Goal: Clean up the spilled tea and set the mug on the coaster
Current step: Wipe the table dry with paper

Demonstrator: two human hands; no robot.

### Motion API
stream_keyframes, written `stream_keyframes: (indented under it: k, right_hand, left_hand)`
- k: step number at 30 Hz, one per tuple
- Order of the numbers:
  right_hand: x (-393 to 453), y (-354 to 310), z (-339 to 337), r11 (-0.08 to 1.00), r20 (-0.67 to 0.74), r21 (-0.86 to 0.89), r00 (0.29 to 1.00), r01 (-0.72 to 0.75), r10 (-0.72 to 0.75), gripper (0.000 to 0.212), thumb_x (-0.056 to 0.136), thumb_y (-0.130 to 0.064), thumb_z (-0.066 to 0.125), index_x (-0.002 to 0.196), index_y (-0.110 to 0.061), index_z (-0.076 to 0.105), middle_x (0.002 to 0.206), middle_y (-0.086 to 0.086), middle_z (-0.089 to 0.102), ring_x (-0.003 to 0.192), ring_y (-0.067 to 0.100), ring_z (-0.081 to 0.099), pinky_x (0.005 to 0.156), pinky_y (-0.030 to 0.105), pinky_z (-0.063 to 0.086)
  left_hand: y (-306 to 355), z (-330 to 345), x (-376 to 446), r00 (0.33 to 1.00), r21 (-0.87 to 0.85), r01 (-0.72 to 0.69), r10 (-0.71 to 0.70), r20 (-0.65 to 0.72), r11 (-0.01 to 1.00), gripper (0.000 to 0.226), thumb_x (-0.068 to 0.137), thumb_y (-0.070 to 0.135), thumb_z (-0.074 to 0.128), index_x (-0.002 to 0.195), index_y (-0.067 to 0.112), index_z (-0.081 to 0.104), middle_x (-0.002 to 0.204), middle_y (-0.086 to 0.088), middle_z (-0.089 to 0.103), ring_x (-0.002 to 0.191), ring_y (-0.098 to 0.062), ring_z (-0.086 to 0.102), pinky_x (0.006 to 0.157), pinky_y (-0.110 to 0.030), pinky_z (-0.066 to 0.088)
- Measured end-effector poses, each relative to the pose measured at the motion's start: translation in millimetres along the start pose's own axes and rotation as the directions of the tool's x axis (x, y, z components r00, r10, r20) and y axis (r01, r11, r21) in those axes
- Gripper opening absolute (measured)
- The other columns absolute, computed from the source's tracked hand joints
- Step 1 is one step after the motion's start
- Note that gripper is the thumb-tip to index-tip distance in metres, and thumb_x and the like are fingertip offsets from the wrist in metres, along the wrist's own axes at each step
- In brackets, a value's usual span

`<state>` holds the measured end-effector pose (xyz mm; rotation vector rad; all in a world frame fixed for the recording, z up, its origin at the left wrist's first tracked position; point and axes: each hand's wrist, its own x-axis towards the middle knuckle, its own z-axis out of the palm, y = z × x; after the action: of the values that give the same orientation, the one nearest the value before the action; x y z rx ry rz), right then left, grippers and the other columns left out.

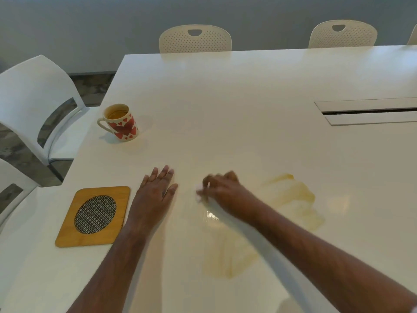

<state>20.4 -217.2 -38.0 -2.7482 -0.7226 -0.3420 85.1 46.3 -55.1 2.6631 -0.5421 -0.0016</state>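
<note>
- My left hand [155, 190] lies flat on the table [248, 91], fingers straight and slightly spread, grasping nothing.
- My right hand [222, 190] is blurred; its fingers curl over a small white wad [199, 192] that peeks out at 9 o'clock of the knuckles, pressed to the tabletop. What the wad is made of I cannot tell.
- The tea [291, 195] lies as yellow smears at 3 o'clock of the right hand, with a second patch at 6 o'clock, under the forearm.
- The mug [119, 122], white with red hearts and with tea inside, stands at 11 o'clock of the left hand, well apart, near the table's left edge, handle pointing left.
- The coaster [93, 216], a wooden square with a dark mesh oval, lies just beside the left wrist at 9 o'clock, with nothing on it.
- Open tabletop runs from the hands toward 12 o'clock; a cable slot [370, 111] sits at 2 o'clock.
- The table is glossy white. White chairs [33, 98] stand along the left edge, perforated-back ones along the far edge, against a grey wall [90, 30].
</note>
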Motion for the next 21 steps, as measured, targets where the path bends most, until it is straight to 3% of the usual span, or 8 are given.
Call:
stream_keyframes:
  k: [3, 6, 9, 14, 18, 21]
  right_hand:
    - [28.2, 30.7, -3.5, 0.972, 0.012, -0.059, 0.973, -0.229, 0.231, 0.045, 0.087, -0.004, 0.055, 0.114, -0.035, 0.073, 0.11, -0.008, 0.06, 0.097, 0.015, 0.062, 0.084, 0.036, 0.025]
    - [43.3, 22.7, -4.3, 0.96, 0.024, -0.055, 0.961, -0.274, 0.276, 0.058, 0.083, -0.007, 0.029, 0.118, -0.025, 0.072, 0.106, -0.002, 0.061, 0.095, 0.022, 0.061, 0.083, 0.04, 0.03]
    - [35.3, -11.2, -2.2, 0.986, 0.068, 0.004, 0.983, -0.168, 0.168, 0.056, 0.082, -0.019, 0.026, 0.111, -0.023, 0.074, 0.107, 0.001, 0.062, 0.098, 0.023, 0.059, 0.085, 0.041, 0.03]
    - [-5.7, -54.5, 7.3, 0.997, 0.137, 0.071, 0.99, 0.012, -0.022, 0.037, 0.097, -0.02, 0.051, 0.128, -0.033, 0.066, 0.119, -0.007, 0.06, 0.105, 0.016, 0.056, 0.087, 0.04, 0.033]
    - [-47.3, -87.3, -4.3, 0.974, 0.237, 0.174, 0.954, 0.145, -0.185, 0.04, 0.1, -0.025, 0.046, 0.137, -0.036, 0.06, 0.124, -0.011, 0.054, 0.112, 0.013, 0.053, 0.094, 0.037, 0.036]
    - [-68.1, -86.0, -12.6, 0.967, 0.246, 0.144, 0.939, 0.21, -0.24, 0.038, 0.103, -0.028, 0.046, 0.137, -0.037, 0.059, 0.123, -0.012, 0.053, 0.11, 0.011, 0.053, 0.096, 0.037, 0.038]
  left_hand:
    - [-3.4, -2.0, -0.6, 1.0, -0.018, -0.019, 0.019, 0.005, 1.0, 0.054, 0.11, 0.045, 0.037, 0.162, 0.028, 0.034, 0.169, 0.011, 0.027, 0.159, -0.009, 0.012, 0.127, -0.028, 0.005]
    - [-0.8, -1.4, -3.6, 1.0, -0.03, -0.014, 0.014, -0.018, 0.999, 0.053, 0.111, 0.043, 0.037, 0.161, 0.028, 0.035, 0.169, 0.01, 0.028, 0.159, -0.01, 0.012, 0.128, -0.031, 0.008]
    - [3.3, -0.6, -5.0, 0.999, -0.019, -0.006, 0.006, -0.034, 1.0, 0.052, 0.111, 0.041, 0.038, 0.161, 0.027, 0.037, 0.169, 0.007, 0.027, 0.16, -0.014, 0.011, 0.13, -0.036, 0.012]
    - [-0.1, -1.4, -4.3, 0.999, -0.017, -0.018, 0.017, -0.031, 1.0, 0.056, 0.108, 0.046, 0.032, 0.16, 0.028, 0.038, 0.169, 0.009, 0.029, 0.16, -0.014, 0.014, 0.13, -0.038, 0.014]
    - [-0.5, -1.7, -5.7, 0.999, -0.02, -0.017, 0.016, -0.033, 1.0, 0.053, 0.11, 0.044, 0.036, 0.16, 0.029, 0.038, 0.169, 0.009, 0.03, 0.16, -0.013, 0.014, 0.13, -0.039, 0.015]
    - [0.1, -1.6, -6.2, 0.999, -0.013, -0.017, 0.016, -0.037, 1.0, 0.052, 0.11, 0.042, 0.039, 0.161, 0.029, 0.037, 0.169, 0.009, 0.029, 0.16, -0.012, 0.013, 0.13, -0.039, 0.015]
